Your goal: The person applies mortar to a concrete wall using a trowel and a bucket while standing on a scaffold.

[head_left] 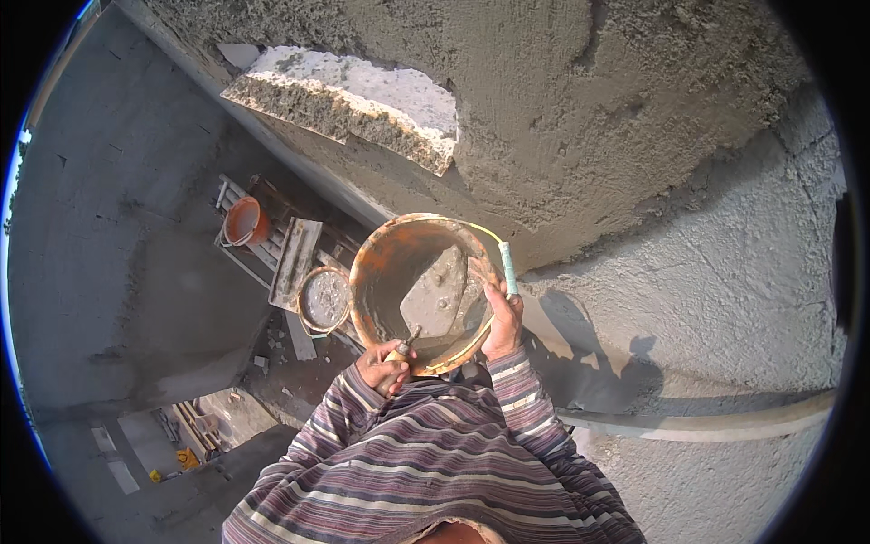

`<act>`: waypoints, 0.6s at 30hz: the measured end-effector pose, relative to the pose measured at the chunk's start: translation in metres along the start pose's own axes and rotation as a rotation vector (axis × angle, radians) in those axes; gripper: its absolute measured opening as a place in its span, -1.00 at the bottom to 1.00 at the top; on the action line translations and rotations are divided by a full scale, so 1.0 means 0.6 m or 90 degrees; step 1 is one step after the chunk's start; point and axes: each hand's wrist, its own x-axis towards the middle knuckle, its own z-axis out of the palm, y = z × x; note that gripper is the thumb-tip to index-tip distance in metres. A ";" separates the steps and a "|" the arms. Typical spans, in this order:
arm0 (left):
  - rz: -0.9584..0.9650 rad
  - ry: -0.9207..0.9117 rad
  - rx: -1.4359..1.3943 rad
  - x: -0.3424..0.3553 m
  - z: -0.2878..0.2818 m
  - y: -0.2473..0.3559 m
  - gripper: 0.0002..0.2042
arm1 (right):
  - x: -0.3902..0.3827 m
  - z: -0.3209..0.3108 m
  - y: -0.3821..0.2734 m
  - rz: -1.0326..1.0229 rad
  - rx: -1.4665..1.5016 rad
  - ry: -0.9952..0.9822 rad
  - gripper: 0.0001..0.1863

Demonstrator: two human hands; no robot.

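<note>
A large mortar-stained orange bucket (372,272) is held out in front of me, with grey mortar inside. My right hand (501,317) grips its right rim, beside the green handle sleeve (507,267). My left hand (377,367) is closed on the wooden handle of a trowel (396,356) at the bucket's lower left rim. The trowel's blade (432,288), coated in grey mortar, is inside the bucket.
A smaller bucket of pale slurry (323,298) and an orange bucket (242,220) rest on a scaffold of planks (294,256) below left. A rough plastered wall (571,118) with a ledged opening (353,100) rises ahead. A curved edge (689,410) runs at right.
</note>
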 end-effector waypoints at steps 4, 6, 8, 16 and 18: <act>0.033 0.011 0.002 0.001 0.005 0.012 -0.80 | 0.020 -0.014 0.015 -0.029 -0.021 0.025 -0.89; 0.054 0.037 0.028 0.003 0.003 0.006 -0.81 | 0.028 -0.018 0.021 -0.030 -0.054 0.057 -0.90; 0.047 0.045 0.073 -0.001 0.016 0.028 -0.81 | 0.016 0.024 -0.007 -0.027 0.001 -0.014 -0.92; 0.171 0.095 0.025 -0.013 0.073 0.030 -0.75 | 0.050 0.005 -0.009 -0.005 0.020 -0.068 -0.86; 0.162 0.122 -0.049 -0.024 0.094 0.043 -0.73 | 0.062 0.003 -0.009 -0.009 0.027 -0.090 -0.82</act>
